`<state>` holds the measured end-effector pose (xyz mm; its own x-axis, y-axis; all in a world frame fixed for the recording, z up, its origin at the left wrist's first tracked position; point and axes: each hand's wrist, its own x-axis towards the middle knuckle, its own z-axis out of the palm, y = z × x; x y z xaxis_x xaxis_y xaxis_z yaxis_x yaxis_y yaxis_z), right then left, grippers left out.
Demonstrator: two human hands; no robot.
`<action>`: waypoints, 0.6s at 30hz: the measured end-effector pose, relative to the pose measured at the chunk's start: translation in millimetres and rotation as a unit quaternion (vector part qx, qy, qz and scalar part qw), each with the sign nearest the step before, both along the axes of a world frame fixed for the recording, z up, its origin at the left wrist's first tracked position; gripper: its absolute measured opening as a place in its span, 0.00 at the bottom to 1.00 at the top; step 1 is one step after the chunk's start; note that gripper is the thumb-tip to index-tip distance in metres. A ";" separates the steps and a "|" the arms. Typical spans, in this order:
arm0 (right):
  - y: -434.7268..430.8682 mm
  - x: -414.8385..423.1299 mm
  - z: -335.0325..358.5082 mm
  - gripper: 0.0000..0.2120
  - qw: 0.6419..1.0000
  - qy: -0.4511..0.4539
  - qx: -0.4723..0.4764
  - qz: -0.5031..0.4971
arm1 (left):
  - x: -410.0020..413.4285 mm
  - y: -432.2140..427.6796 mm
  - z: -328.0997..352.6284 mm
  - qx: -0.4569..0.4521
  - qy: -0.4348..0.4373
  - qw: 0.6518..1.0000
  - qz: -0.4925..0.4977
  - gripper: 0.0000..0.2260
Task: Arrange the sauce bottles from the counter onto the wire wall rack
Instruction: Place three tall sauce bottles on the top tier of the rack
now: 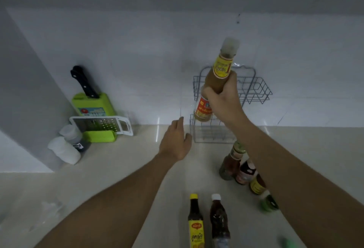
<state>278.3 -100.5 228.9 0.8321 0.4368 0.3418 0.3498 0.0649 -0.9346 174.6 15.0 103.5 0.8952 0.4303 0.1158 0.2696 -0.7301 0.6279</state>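
My right hand (223, 100) grips a tall sauce bottle (218, 74) with a yellow-red label and pale cap, holding it upright in front of the grey wire wall rack (258, 90). The rack hangs on the white tiled wall, its basket bare on the right side. My left hand (176, 141) hovers open over the counter, left of the rack's reflection. Near the front stand a dark bottle with a yellow cap (195, 222) and a dark bottle with a white cap (218, 220). Several more sauce bottles (239, 167) cluster under my right forearm, partly hidden.
At the back left a green knife block (94, 106) holding a black-handled knife leans on the wall, with a white and green grater (102, 127) in front. Two white-capped containers (67, 145) lie beside them. The beige counter (98, 188) meets a grey wall on the left.
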 end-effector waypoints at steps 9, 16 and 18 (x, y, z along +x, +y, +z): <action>32.5 72.7 40.2 0.26 0.995 -0.088 -0.039 0.001 | 77.0 13.6 67.4 -0.161 0.030 0.984 -0.064 0.37; 45.4 83.7 0.8 0.26 0.994 -0.047 -0.093 0.026 | 83.4 13.3 62.1 -0.209 0.038 0.975 -0.069 0.39; 44.8 85.0 -4.7 0.27 0.995 -0.036 -0.091 0.028 | 84.5 13.6 59.3 -0.215 0.029 0.974 -0.071 0.38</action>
<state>363.3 -55.6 224.2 0.7806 0.5421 0.3113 0.4171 -0.0808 -0.9053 259.2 28.6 162.8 0.9486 0.3000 -0.1004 0.2299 -0.4355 0.8703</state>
